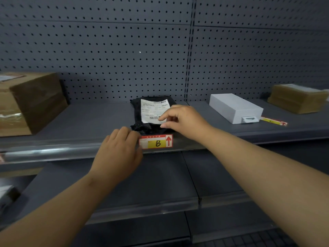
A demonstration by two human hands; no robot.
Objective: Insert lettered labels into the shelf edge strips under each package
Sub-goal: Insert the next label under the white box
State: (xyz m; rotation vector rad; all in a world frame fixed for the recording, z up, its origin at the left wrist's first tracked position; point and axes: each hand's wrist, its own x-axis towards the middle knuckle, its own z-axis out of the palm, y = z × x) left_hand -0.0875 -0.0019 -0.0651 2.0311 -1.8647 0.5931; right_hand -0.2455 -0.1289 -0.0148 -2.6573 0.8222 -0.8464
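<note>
A red-framed label with a yellow patch, a black letter B and a red up arrow (156, 142) sits in the clear edge strip (53, 151) of the middle shelf. It is right under a black plastic mailer bag (137, 104) that carries a white shipping slip. My left hand (117, 150) is on the strip at the label's left end, fingers curled over the top and thumb against the label. My right hand (185, 120) hovers over the bag's front edge with thumb and forefinger apart and nothing in it.
A large taped cardboard box (30, 102) stands at the far left of the shelf. A white box (235, 107) lies to the right, with a C label (273, 121) lying loose beside it. A brown parcel (297, 98) is at the far right. A lower shelf (142, 184) juts out below.
</note>
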